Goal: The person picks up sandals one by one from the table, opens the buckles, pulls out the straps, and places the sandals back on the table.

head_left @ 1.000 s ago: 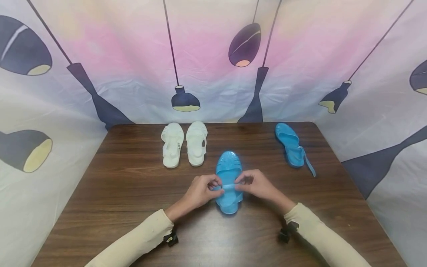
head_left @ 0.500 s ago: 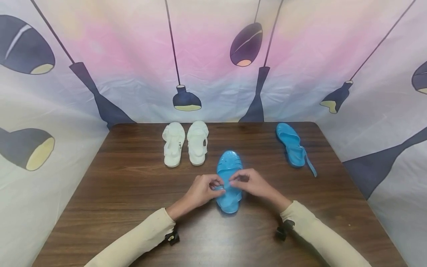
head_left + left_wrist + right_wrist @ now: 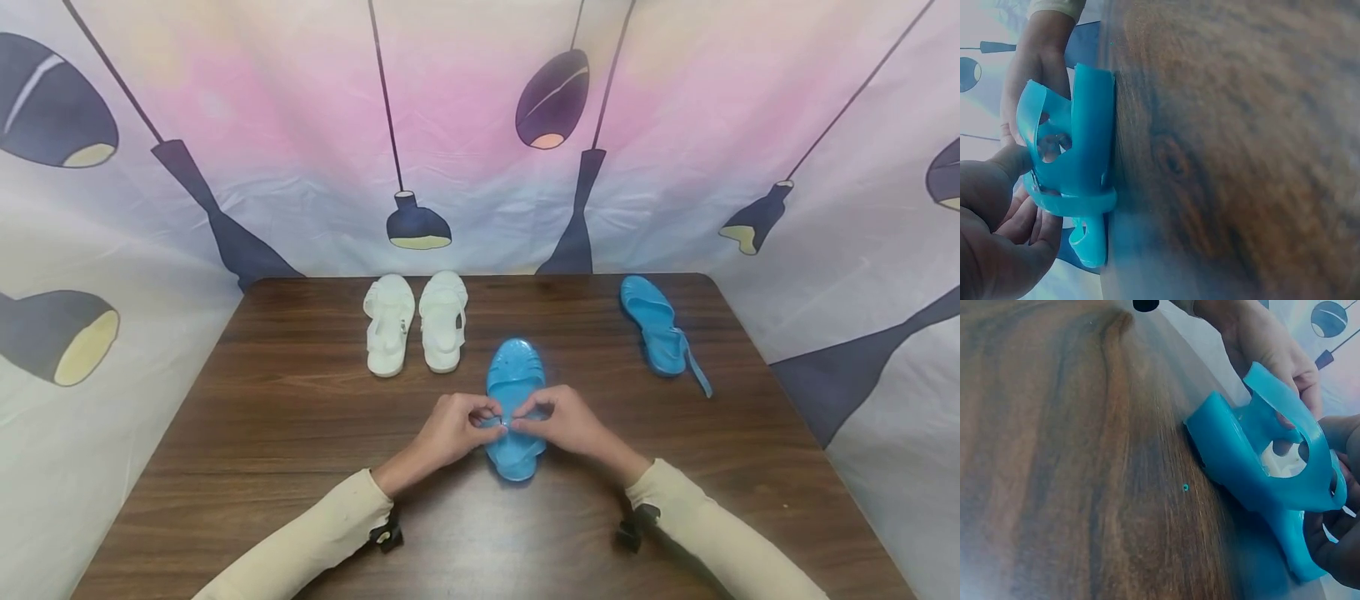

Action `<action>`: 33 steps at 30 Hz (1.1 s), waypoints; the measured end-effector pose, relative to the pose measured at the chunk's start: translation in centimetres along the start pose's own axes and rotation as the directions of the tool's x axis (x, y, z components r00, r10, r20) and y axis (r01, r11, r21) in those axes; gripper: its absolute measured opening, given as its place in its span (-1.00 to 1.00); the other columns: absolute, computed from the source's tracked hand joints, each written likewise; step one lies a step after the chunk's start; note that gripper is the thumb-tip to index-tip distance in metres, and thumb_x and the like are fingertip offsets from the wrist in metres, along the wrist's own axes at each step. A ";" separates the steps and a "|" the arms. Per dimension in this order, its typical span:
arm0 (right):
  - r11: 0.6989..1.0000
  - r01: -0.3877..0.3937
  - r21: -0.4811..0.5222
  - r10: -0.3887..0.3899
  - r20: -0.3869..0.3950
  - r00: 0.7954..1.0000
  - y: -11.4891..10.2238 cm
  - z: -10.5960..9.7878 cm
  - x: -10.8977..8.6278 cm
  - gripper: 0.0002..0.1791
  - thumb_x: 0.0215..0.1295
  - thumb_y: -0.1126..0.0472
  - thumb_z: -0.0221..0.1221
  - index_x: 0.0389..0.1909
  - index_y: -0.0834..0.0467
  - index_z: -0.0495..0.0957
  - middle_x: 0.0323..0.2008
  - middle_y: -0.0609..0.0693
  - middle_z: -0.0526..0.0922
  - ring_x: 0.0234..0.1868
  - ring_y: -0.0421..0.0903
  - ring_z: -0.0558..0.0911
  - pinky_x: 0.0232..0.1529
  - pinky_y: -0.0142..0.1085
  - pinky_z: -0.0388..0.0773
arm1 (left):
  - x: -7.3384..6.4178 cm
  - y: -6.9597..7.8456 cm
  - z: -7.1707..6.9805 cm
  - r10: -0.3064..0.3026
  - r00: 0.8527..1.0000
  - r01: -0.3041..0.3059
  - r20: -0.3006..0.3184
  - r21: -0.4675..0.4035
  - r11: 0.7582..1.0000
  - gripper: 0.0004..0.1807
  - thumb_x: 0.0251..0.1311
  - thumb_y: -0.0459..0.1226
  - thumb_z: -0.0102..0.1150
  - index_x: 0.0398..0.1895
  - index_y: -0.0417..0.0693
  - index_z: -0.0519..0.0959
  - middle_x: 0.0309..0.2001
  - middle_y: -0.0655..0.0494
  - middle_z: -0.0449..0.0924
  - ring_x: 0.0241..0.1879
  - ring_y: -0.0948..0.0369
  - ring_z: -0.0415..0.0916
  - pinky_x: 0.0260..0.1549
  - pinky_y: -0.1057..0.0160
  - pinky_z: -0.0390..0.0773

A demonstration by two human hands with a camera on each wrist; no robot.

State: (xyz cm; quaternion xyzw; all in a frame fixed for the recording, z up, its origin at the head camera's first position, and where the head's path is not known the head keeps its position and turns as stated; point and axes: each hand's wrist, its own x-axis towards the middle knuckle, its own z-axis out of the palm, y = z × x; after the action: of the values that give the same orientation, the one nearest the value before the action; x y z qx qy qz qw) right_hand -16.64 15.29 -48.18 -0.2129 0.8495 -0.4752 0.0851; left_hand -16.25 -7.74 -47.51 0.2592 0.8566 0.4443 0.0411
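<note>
A blue jelly sandal (image 3: pixel 515 362) lies sole down on the table, toe pointing away. My left hand (image 3: pixel 448 429) pinches its ankle strap (image 3: pixel 1075 203) near the buckle, on the sandal's left side. From the right, my right hand (image 3: pixel 567 422) pinches the strap close to the left fingertips, above the middle of the sandal. In the right wrist view, the right fingers (image 3: pixel 1329 544) curl beside the raised strap, while the heel part (image 3: pixel 1229 444) faces the camera. Fingers partly hide the buckle and strap end.
The second blue sandal (image 3: pixel 648 317) lies at the back right, its loose strap (image 3: pixel 697 371) trailing onto the brown table (image 3: pixel 300 433). Two white sandals, one left (image 3: pixel 387 354) and one right (image 3: pixel 441 346), stand side by side at the back. A printed curtain (image 3: pixel 480 167) hangs behind.
My right hand has moved left from the strap's right part to its middle, close to the left fingertips. The left hand keeps its pinch, and the sandal stays put.
</note>
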 end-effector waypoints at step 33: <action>0.999 0.041 0.001 -0.041 0.020 0.999 -0.2 -2.1 0.6 -0.78 0.38 0.03 0.32 -0.09 0.05 0.74 -0.16 -0.15 0.75 -0.07 -0.14 0.67 0.03 -0.09 0.62 | -0.5 -0.6 -0.7 0.022 1.000 -0.022 0.020 0.014 1.000 -0.85 0.13 -0.29 0.51 -0.25 -0.10 0.77 -0.34 0.19 0.76 -0.30 0.35 0.67 -0.27 0.39 0.66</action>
State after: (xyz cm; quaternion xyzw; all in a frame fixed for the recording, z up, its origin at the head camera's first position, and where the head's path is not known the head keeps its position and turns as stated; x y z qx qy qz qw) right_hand -17.90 16.55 -46.90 -0.2350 0.8439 -0.4750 0.0837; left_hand -16.28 -8.79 -47.63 0.2735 0.8564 0.4358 0.0430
